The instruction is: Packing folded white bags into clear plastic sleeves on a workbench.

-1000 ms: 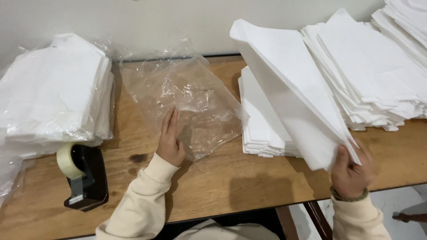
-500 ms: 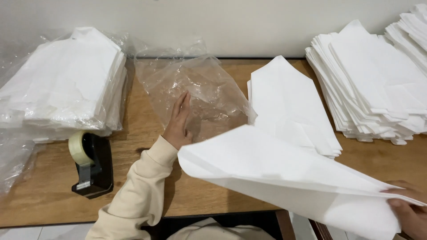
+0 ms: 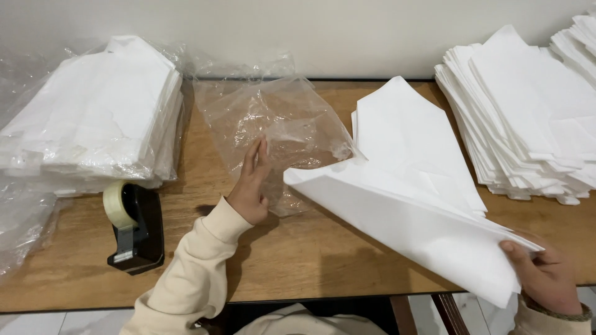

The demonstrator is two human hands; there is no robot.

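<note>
Folded white paper sheet, gripped at its near corner by the right hand, slants low over the wooden table, its far tip just reaching the clear plastic bag. Seen from the head camera, the left hand lies flat and unclenched on that bag, fingers stretched forward, grasping nothing. Behind the raised sheet sits a short stack of white sheets; right of it, a taller fanned pile. Left of the bag stands a plastic-wrapped bundle of white sheets, with a black tape dispenser in front of that bundle.
</note>
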